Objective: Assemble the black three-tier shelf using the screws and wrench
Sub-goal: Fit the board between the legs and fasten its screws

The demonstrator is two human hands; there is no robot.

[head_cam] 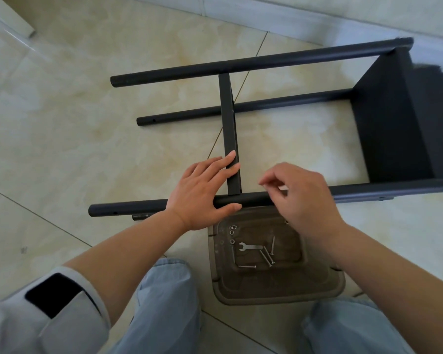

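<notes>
Left hand (204,194): flat, fingers straight, steadying panel (230,134) against near pole (253,199)
Right hand (299,194): fingertips pinched, probably on a screw; cannot tell
Shelf (399,118): on its side on floor
Tray (274,282): screws (266,256), wrench (250,247) within reach

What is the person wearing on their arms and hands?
Both hands, left hand and right hand, are bare, with no gloves, rings or watch. The forearms are bare too. A pale grey sleeve with a black rectangular patch is pushed up the left arm.
</notes>
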